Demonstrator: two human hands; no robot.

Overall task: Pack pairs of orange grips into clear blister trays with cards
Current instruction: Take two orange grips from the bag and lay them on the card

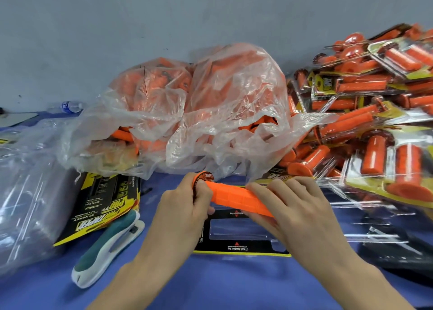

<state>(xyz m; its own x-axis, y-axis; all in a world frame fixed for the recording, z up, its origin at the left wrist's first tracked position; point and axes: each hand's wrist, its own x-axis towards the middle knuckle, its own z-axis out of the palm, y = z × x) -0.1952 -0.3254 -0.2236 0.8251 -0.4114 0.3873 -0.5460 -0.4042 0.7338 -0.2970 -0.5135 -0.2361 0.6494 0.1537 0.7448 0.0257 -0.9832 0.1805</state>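
Both hands hold one orange grip (236,198) level above the tabletop's (210,286) front edge, just over a black-and-yellow card (241,247). The left hand (187,206) curls its fingers round the flanged end; the right hand (288,211) clamps its fingers over the other end. A stapler (105,251) lies front left beside stacked cards (105,206). A clear bag (187,113) of grips sits toward the back edge, and packed trays (375,122) are piled at the right.

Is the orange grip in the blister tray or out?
Out. The left hand and right hand hold the orange grip above the card.
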